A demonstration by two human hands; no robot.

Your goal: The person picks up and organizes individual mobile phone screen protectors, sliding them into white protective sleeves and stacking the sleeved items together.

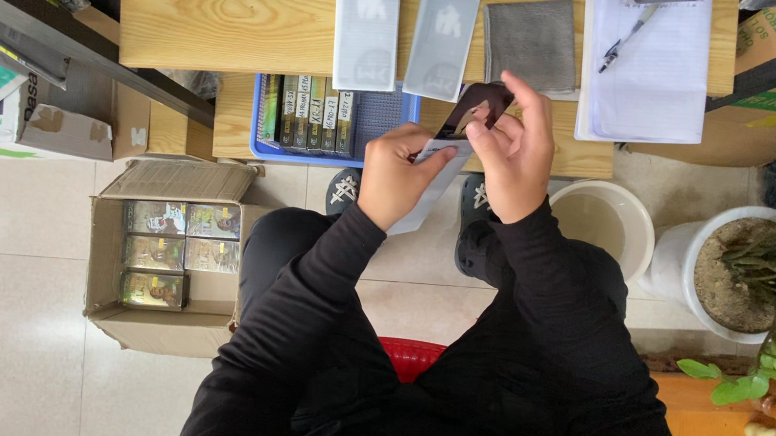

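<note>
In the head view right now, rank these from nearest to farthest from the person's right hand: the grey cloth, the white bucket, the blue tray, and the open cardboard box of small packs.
From the right hand:
1. Grey cloth, just above it on the wooden table.
2. White bucket and blue tray, bucket on the floor to its right, tray to its left: too close to call.
3. Cardboard box, on the floor, far left.

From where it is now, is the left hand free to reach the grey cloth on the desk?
Probably not at once: the left hand grips the white sleeve and the right hand holds the dark glass sheet. The grey cloth lies uncovered just beyond them.
</note>
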